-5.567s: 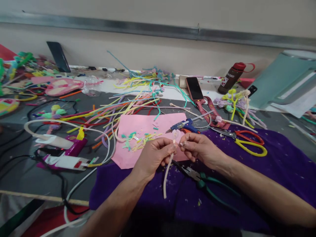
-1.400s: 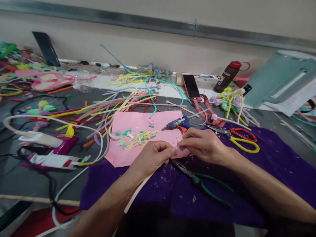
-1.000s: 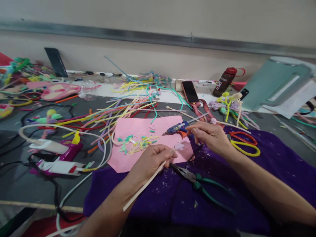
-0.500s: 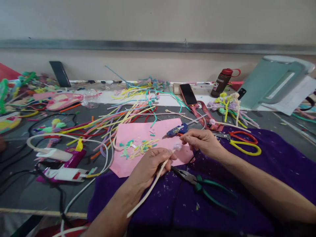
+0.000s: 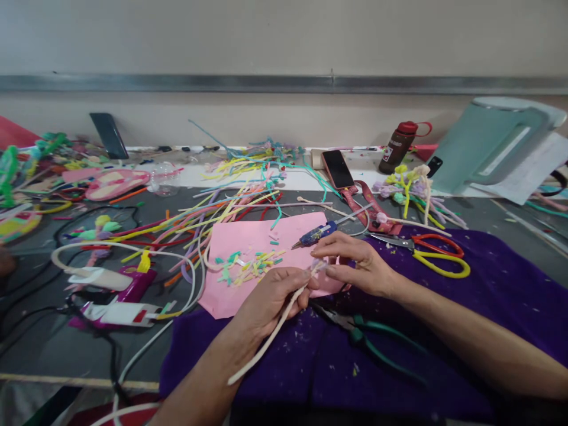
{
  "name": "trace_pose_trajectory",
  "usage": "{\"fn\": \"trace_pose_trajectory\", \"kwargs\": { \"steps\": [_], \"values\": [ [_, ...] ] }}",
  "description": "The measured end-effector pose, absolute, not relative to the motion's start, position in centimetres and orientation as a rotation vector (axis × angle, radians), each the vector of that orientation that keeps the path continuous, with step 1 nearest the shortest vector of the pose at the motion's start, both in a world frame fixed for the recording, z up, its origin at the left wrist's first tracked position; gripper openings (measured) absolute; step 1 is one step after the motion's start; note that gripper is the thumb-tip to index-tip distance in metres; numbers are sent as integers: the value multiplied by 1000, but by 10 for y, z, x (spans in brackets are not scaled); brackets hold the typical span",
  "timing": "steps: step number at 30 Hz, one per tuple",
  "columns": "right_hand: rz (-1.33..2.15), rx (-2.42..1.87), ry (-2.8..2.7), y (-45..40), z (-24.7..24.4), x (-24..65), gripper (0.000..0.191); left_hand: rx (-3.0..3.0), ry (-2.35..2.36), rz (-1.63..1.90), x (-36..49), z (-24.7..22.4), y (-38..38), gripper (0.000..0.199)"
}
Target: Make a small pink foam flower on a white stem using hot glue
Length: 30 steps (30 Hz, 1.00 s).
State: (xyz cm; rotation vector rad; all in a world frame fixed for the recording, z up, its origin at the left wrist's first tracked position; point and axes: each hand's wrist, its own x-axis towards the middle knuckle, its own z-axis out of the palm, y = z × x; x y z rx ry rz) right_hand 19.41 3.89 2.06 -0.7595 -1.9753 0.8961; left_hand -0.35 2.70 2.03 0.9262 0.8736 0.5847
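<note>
My left hand (image 5: 284, 293) is closed in a pinch on a cream pipe cleaner (image 5: 265, 348), whose long tail hangs down toward me. At its upper end sits a small lilac tuft (image 5: 318, 265). Fingers apart, my right hand (image 5: 357, 263) reaches around that tuft with thumb and forefinger close to it; whether they touch it is unclear. Beneath both hands lies a pink sheet (image 5: 217, 299) with several short cut pieces (image 5: 255, 267) in yellow and green. A blue glue gun (image 5: 317, 233) rests just behind the right hand. Green-handled pliers (image 5: 355, 325) lie below it on purple cloth (image 5: 284, 378).
Scissors (image 5: 437, 251) with red and yellow handles lie right of my right hand. Long coloured pipe cleaners (image 5: 222, 213) spread behind the sheet. Magenta-and-white tools with cords (image 5: 115, 313) are at left. Behind stand a phone (image 5: 338, 169), a bottle (image 5: 397, 148) and a teal container (image 5: 483, 148).
My right hand has moved left onto the lilac end, its fingers going from pinched to spread. My left hand keeps its hold on the pipe cleaner in nearly the same place.
</note>
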Motion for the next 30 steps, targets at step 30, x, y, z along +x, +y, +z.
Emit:
{"fn": "trace_pose_trajectory", "kwargs": {
  "steps": [30],
  "values": [
    [1068,-1077,-1553,40,21,192,26,858,868,679,-6,16,27,24]
  ]
}}
